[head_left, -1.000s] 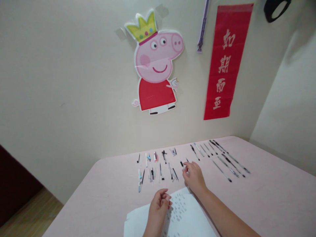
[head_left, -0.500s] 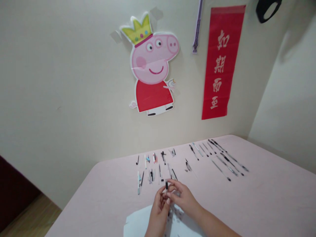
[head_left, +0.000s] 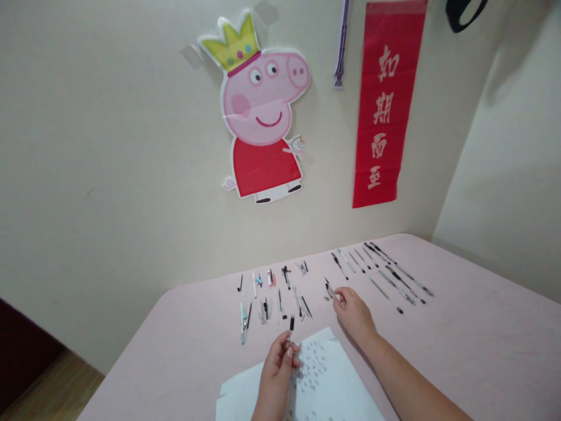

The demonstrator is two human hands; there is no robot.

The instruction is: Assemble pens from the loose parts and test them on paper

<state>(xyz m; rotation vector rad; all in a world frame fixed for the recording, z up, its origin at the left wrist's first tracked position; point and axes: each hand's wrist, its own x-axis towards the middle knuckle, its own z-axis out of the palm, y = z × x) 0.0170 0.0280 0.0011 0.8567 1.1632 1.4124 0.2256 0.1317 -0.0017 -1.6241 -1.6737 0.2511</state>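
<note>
The work looks to be partway through, with pens in different states spread across the pink-covered bench point(head_left: 166, 351). Toward the right end, whole-looking pens point(head_left: 392, 276) lie slanted in two loose rows, side by side and apart from the hands. Toward the left, groups of separated parts point(head_left: 265, 310) lie in two rows, with slim dark sticks, clear tubes and small pieces set together in each group, so those pens appear to be in pieces. Between these two areas sits a small cluster point(head_left: 329, 289) of dark and pale bits, and the pen at this spot seems to be the one being dealt with and not finished. The left hand point(head_left: 276, 368) has its grip closed, thumb against fingers, around a slim pen piece point(head_left: 292, 323) whose black end sticks up above the fingertips; it is held over the far part of the white paper point(head_left: 241, 389), which is covered with small dark marks on its right side. The right hand point(head_left: 356, 313) is at the near right edge of the cluster, its thumb and fingertips nearly together; whether that grip has hold of a part or only touches one, I cannot tell. The whole pens and the sorted groups lie untouched, and only the middle spot is occupied by a hand.
</note>
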